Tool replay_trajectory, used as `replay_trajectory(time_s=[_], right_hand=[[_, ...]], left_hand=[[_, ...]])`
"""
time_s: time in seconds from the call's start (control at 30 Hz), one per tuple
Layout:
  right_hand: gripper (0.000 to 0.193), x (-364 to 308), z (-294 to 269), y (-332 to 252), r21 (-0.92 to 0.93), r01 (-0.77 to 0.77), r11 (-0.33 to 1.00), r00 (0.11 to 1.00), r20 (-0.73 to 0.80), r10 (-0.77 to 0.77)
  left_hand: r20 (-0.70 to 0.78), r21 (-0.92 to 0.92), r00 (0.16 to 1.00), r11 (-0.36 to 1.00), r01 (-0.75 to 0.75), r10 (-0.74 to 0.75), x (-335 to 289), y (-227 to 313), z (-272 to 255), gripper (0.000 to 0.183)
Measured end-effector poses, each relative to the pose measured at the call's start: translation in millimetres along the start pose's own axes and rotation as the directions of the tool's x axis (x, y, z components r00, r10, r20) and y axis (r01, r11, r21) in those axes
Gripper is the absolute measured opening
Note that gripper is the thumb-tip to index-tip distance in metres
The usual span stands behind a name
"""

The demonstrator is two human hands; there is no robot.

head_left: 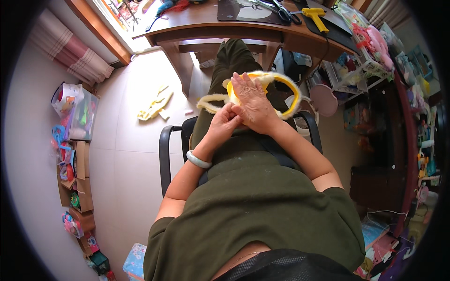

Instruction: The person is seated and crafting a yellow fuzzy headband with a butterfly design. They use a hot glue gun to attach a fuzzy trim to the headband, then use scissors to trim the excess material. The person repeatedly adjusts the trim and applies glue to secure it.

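A fluffy cream piece with a bright yellow inner side (294, 91) lies over my lap, with a wide loop out to the right and a smaller cream loop to the left; its exact kind is unclear. My right hand (254, 103) rests flat across its middle, fingers stretched out and covering that part. Beside it, my left hand (222, 122) is closed in a pinch at the lower edge of the piece, touching the right thumb. What sits between the left fingertips is hidden. A pale bangle (198, 160) circles my left wrist.
Ahead stands a wooden desk (206, 23) with a yellow glue gun (315, 18) and scissors (288, 14). Pale yellow fabric scraps (156, 105) lie on the floor at left. Black chair armrests (165, 157) flank me. Boxes (82, 173) line the left wall; crowded shelves (375, 61) stand right.
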State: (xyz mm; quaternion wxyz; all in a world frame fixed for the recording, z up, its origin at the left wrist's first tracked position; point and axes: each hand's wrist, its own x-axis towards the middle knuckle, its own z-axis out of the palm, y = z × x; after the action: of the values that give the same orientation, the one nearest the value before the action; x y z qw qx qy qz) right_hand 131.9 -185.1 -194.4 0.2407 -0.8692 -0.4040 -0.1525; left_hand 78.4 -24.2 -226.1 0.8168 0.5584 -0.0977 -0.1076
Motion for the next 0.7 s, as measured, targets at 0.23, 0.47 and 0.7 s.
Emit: replay_trajectory(time_s=[0.23,0.47,0.7], right_hand=[[0.061,-9,6,42,-0.276,-0.172,0.946,0.984,-0.092,0.152],[0.050,-14,-24,45,0.025,-0.188,0.982,0.934,-0.305,0.187],[0.057,-7,-4,-3,-0.069,-0.056,0.996,0.995,-0.081,0.050]], left_hand=[[-0.017,0.072,1.000,0.997,0.027,-0.026,0,-4,1,0.011],[-0.109,0.032,0.994,0.999,0.017,-0.013,0,4,-3,0.014],[-0.017,-0.004,1.000,1.000,0.008,-0.008,-1,1,0,0.014]])
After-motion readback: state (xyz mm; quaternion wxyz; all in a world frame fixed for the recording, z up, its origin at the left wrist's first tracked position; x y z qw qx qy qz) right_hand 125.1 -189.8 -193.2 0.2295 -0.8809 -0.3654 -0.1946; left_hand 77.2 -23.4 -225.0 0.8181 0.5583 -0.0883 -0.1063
